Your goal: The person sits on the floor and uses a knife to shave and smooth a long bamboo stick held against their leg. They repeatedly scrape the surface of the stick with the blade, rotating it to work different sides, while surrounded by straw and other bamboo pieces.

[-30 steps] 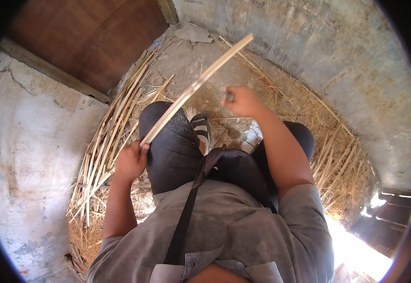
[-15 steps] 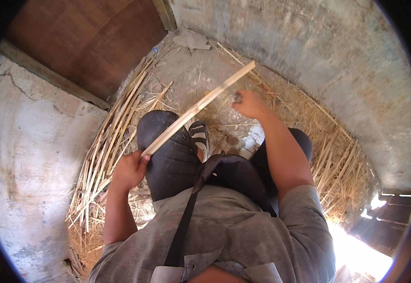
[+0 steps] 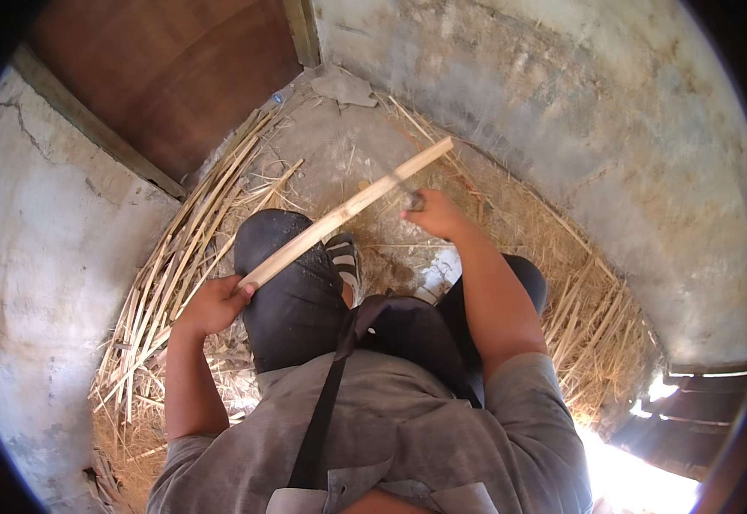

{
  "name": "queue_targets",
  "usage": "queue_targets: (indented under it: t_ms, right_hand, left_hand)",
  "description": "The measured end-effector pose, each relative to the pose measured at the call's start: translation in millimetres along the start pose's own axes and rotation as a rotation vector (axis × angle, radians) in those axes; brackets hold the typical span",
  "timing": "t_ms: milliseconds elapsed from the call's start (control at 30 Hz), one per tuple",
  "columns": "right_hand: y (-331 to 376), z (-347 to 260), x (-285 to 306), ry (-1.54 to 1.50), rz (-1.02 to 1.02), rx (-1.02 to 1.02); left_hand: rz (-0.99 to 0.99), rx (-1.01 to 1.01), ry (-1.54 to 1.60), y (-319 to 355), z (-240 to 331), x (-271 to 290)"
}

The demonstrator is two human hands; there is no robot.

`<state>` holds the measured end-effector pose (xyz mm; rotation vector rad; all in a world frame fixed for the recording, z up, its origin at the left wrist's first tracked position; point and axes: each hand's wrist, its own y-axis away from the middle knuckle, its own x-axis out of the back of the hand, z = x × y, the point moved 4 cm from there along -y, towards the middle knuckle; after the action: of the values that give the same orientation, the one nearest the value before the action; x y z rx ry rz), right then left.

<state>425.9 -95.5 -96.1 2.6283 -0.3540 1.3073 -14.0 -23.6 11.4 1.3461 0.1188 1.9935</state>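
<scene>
A pale split bamboo strip slants up to the right across my left knee. My left hand grips its near end, thumb on top. Close to the strip's far part, my right hand is closed round the handle of a knife. The knife's thin blade is smeared by motion and crosses the strip in view; whether it touches the strip I cannot tell.
Long split strips lie piled along the left wall. Straw-like shavings and more strips cover the floor on the right. A brown door panel stands at the back left, a stained wall at the back right. A sandal shows below the strip.
My right hand has come down and left, bringing the knife to the strip. The strip's far end has dropped slightly. The whole view has also shifted a little.
</scene>
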Motion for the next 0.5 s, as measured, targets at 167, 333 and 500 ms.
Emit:
queue_targets:
  t_ms: [167, 333, 500]
  right_hand:
    - [3.7, -17.3, 17.9, 0.035, 0.005, -0.024]
    - [36.6, -114.7, 0.9, 0.234, -0.282, 0.294]
    - [1.5, -35.2, 0.3, -0.017, -0.234, -0.013]
  left_hand:
    - [0.001, -0.038, 0.095, -2.7, -7.6, -3.6]
    - [-0.035, -0.022, 0.111, -5.8, -14.9, -4.2]
    - [-0.078, 0.108, 0.231, -7.5, -16.4, -6.2]
